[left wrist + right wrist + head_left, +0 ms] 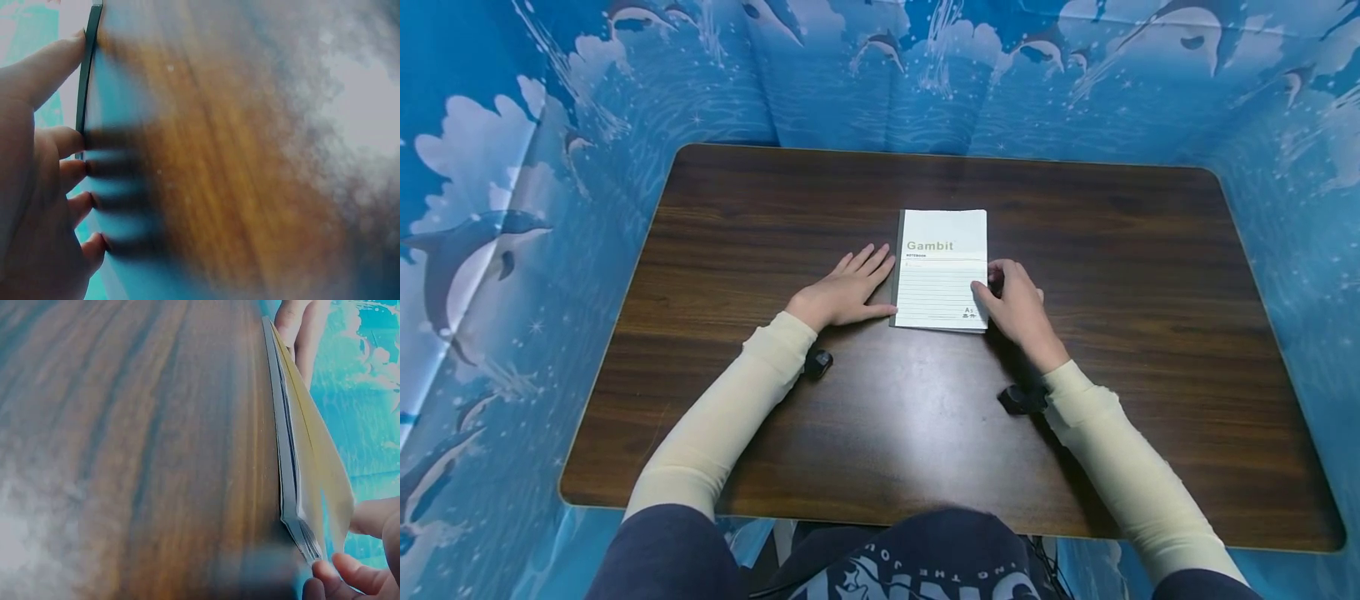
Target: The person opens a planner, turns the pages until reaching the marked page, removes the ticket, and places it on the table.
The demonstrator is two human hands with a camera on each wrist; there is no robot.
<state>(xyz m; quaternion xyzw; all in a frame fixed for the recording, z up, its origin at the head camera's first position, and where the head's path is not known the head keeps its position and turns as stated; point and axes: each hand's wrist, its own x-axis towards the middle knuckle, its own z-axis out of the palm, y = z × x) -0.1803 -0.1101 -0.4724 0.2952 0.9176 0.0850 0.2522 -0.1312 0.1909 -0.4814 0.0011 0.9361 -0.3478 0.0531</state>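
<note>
A white notebook (943, 267) with a dark spine and "Gambit" on its front lies on the brown table. My left hand (847, 287) rests beside the spine with fingers extended; its thumb reaches the lower spine. In the left wrist view that thumb (50, 69) meets the dark spine edge. At the opposite side, my right hand (1021, 307) pinches the notebook's right edge, thumb on the cover. Seen from the right wrist, the cover (322, 456) stands raised from the pages, and several fingertips (328, 575) hold the bent-up page corners.
The dark wood table (1150, 350) has rounded corners. Behind and at the sides hangs a blue curtain (865, 108) printed with dolphins. Small black wrist cameras sit under both sleeves, one by the left wrist (817, 364).
</note>
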